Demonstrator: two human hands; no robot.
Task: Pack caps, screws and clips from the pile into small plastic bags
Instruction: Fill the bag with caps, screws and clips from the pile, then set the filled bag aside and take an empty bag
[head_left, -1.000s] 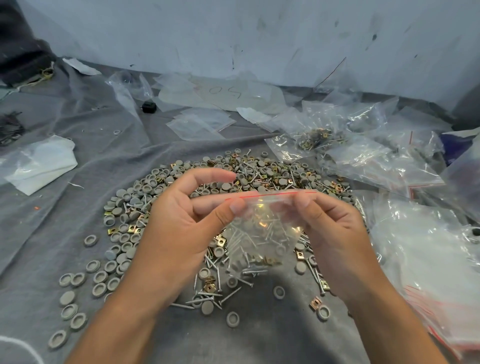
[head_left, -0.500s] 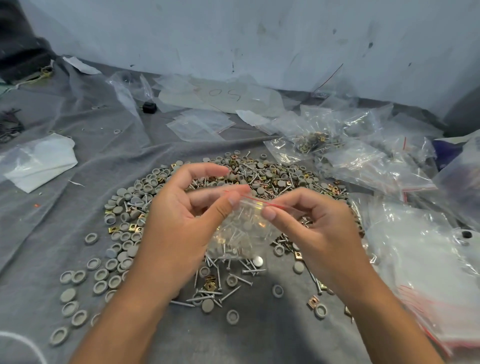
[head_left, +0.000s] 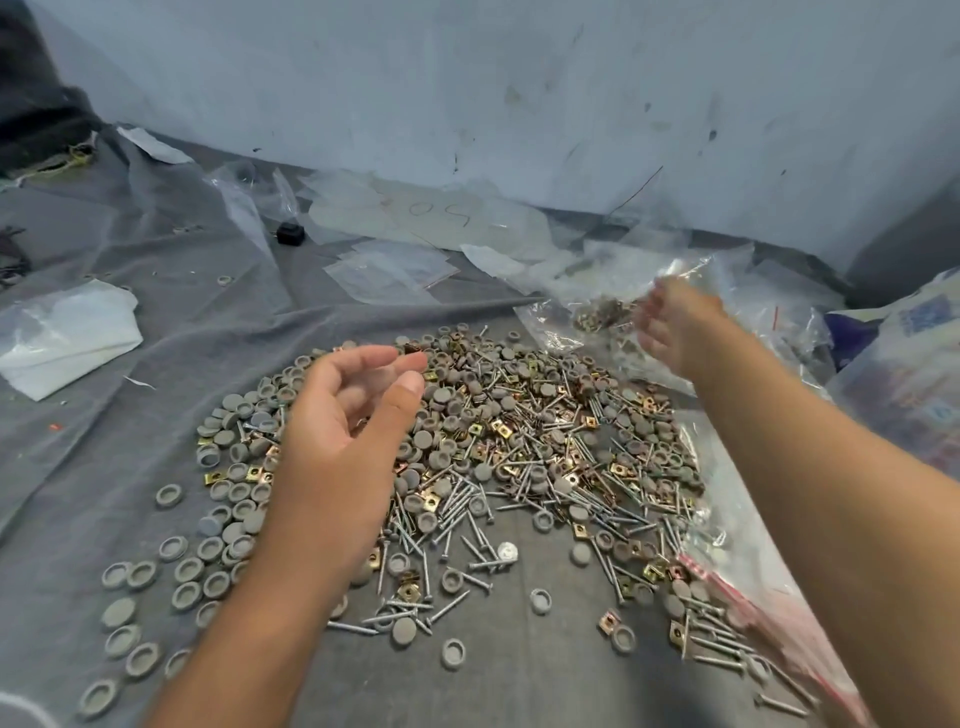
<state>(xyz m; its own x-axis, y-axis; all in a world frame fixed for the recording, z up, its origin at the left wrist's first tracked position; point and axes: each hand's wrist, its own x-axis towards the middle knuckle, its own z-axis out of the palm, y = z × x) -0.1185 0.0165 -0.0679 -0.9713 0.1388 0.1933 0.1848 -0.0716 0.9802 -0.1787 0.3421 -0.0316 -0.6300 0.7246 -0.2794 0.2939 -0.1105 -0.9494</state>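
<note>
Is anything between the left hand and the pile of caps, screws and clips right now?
Nothing visible. The left hand hovers open and empty directly over the pile, with only air beneath it. The right hand is off to the far right over the filled bags, blurred.

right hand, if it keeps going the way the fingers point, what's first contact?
Most likely the heap of filled bags at the cloth's far right: the right hand already reaches over it. The hand is motion-blurred, so depth is unclear.
</note>
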